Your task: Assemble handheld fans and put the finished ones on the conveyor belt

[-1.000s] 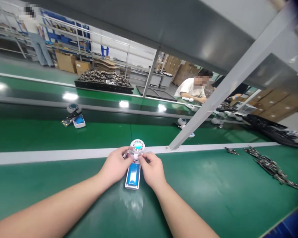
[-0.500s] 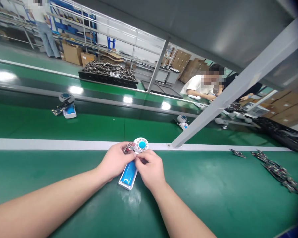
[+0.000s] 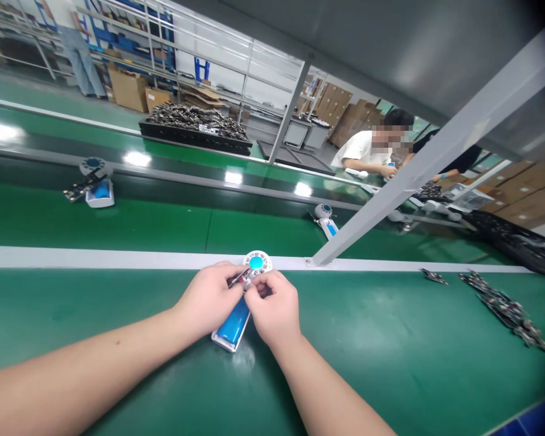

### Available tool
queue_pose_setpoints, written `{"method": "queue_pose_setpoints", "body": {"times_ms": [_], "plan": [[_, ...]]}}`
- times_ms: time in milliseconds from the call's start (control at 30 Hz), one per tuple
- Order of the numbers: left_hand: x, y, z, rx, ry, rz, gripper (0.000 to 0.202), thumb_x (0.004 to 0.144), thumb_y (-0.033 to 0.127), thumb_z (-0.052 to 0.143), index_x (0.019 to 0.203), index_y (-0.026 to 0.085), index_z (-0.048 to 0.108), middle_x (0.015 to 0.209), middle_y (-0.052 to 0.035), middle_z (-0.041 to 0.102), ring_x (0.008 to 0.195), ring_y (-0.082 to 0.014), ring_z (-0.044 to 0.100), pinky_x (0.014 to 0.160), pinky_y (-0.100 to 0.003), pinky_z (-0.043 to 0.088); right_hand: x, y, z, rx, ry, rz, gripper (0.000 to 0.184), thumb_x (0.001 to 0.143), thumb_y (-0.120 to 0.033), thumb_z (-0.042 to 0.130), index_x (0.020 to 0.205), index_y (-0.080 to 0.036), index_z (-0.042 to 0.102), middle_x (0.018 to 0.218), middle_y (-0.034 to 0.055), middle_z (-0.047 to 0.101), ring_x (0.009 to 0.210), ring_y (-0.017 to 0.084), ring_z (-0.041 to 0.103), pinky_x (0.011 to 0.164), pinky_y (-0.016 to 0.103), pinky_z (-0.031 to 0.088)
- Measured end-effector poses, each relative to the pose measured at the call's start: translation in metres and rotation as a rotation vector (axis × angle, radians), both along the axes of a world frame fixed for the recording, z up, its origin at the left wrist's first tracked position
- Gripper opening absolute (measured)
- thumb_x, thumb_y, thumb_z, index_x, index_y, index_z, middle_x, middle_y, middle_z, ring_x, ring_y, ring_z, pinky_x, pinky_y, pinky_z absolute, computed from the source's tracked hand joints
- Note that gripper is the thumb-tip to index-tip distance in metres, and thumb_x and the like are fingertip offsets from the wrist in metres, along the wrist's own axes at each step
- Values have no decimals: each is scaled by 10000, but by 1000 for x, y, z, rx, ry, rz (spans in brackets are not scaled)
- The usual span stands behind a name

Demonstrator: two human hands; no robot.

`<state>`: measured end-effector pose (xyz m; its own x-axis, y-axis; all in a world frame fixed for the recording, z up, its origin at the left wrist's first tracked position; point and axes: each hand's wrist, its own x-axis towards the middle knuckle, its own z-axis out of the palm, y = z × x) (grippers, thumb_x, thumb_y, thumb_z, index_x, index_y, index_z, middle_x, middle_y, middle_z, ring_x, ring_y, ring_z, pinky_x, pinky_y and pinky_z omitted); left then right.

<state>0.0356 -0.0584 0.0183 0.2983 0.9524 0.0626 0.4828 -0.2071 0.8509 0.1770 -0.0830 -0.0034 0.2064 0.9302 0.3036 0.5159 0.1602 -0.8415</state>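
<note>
An opened white handheld fan [image 3: 257,262] with a turquoise hub lies on the green bench between my hands. In its handle sits a blue battery [image 3: 232,326]. My left hand [image 3: 212,298] is closed on a small circuit board [image 3: 240,278], held tilted over the fan's neck. Close against it, my right hand [image 3: 275,303] pinches at the neck with thumb and forefinger. What its fingertips hold is too small and hidden to make out. Both hands cover part of the fan's middle.
On the green conveyor [image 3: 172,224] beyond the white rail lie two open fans, one left [image 3: 100,191] and one right [image 3: 327,224]. Circuit boards [image 3: 504,309] are heaped at right. A slanted metal post [image 3: 381,194] rises ahead. Co-workers are visible farther off.
The circuit board now lies lower and flatter over the fan's neck. The fan's handle end has shifted slightly left and down. The fans on the conveyor have moved left.
</note>
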Motion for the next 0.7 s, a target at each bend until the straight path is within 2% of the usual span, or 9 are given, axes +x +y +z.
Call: {"method": "queue_pose_setpoints", "body": {"times_ms": [67,133,467,567,700], "plan": [[0,-2,-1,65,41,-1,191,843,224,529,769,210,704,796,-8,684,775,-170,632,714,-276,468,-2,-3,1,22,-66,-1,70,685,-165,586,625,-190,613,677,-11,584,609,131,555,580,249,443],[0,-4,-3,150,82,-14,206,855,214,529,718,206,682,759,-8,675,748,-165,625,699,-273,465,-4,-6,3,29,-114,-8,80,687,-162,586,615,-193,603,668,-11,579,607,131,549,578,253,428],[-3,-5,-14,527,206,-84,237,913,189,496,990,199,720,991,-43,726,908,-187,670,837,-312,542,-3,-8,8,-54,-75,-39,101,681,-160,570,586,-195,580,630,-10,562,588,141,529,574,264,409],[-4,-3,-18,654,244,-103,271,922,178,482,1085,164,699,1009,-69,722,910,-196,670,838,-331,558,-4,-8,8,-97,-24,-44,116,680,-163,567,569,-194,568,606,-12,544,582,143,515,566,263,404],[-6,-2,-21,771,290,-140,285,926,150,462,1108,132,681,1003,-97,711,883,-207,661,795,-348,574,-6,-7,4,-79,-10,-38,133,704,-170,568,574,-193,556,604,-13,534,584,143,512,575,267,405]]}}
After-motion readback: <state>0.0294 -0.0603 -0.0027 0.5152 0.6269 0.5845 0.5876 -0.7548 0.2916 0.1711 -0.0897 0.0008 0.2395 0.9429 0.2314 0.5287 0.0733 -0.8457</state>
